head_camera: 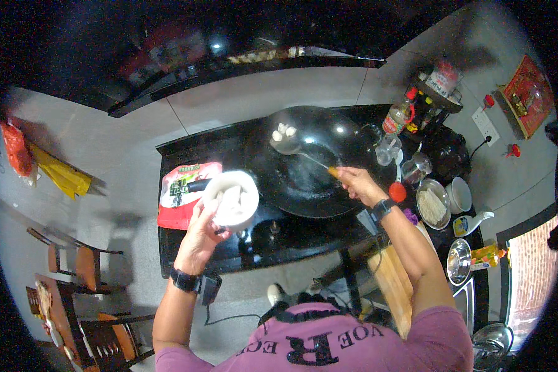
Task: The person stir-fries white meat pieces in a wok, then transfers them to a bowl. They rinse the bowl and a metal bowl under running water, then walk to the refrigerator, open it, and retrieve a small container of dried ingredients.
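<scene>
My left hand (204, 232) grips a white bowl (251, 204) holding pale white pieces, tilted towards the camera, above the left part of the black stove top. Behind the bowl lies a red and white printed bag (173, 216). With my right hand (360, 183) I hold the wooden handle of a metal ladle (286, 145). Several small white lumps (283, 131) sit at the far edge of the ladle's bowl, over the large black wok (325, 186). Haze or steam hangs over the wok, which seems to hold some liquid.
Right of the wok stand an oil bottle (396, 116), a metal bowl of pale strips (445, 218), a white bowl (459, 195) and a red-ended spoon (396, 190). A wooden cutting board (390, 288) lies near my right elbow. A dark range hood (260, 37) overhangs the stove.
</scene>
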Demonstrator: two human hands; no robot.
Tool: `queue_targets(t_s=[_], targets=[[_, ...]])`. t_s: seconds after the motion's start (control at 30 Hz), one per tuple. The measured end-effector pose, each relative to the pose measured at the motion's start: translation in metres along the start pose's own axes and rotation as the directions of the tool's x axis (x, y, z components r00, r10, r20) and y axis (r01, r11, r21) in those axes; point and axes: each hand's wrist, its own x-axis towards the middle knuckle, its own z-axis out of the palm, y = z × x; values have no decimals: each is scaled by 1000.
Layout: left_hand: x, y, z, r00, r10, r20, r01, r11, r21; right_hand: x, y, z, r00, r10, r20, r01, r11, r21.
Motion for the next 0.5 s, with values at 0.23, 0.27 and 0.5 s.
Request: queue_targets(t_s=[0.23,0.27,0.5], targets=[[11,0,15,1000,-1,13,2,1000,-22,9,2,-6,995,-52,-81,52,999,7],[13,0,17,1000,-3,18,3,1000,-21,11,3,-6,997,-65,-42,65,998,7],[30,-3,28,1000,-7,0,7,999,31,1,0,-14,998,-54,23,52,995,80]])
